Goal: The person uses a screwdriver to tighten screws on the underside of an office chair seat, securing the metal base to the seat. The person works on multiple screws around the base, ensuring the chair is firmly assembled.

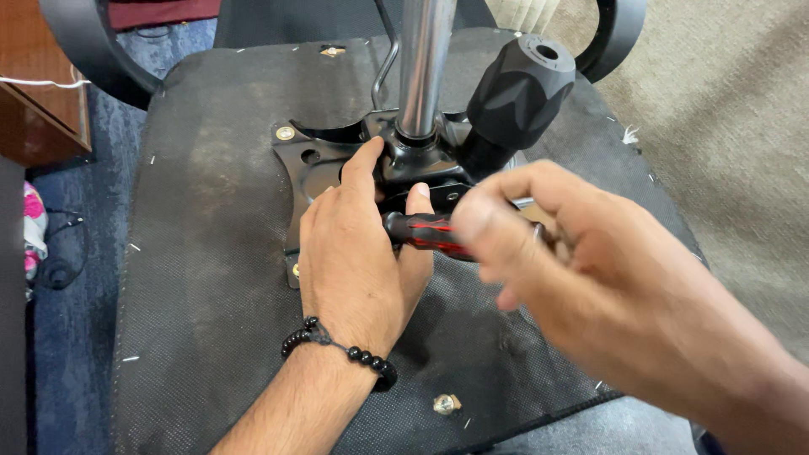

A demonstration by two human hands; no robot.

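Observation:
An office chair lies upside down, its black fabric underside (pixel 211 253) facing me. A black metal mounting plate (pixel 308 168) is fixed to it, with a chrome gas cylinder (pixel 424 59) rising from its middle and a big black knob (pixel 518 88) beside it. My left hand (pixel 358 253), with a black bead bracelet on the wrist, rests on the plate and touches the black-and-red screwdriver handle (pixel 421 232). My right hand (pixel 581 270), blurred, is closed around the other end of that screwdriver. The tool's tip is hidden.
A loose brass-coloured bolt (pixel 447 404) lies on the fabric near the front edge. Another bolt head (pixel 286 133) sits in the plate's far left corner. Black armrests (pixel 84 59) curve at the top. Beige carpet (pixel 733 168) on the right, wooden furniture (pixel 42 109) on the left.

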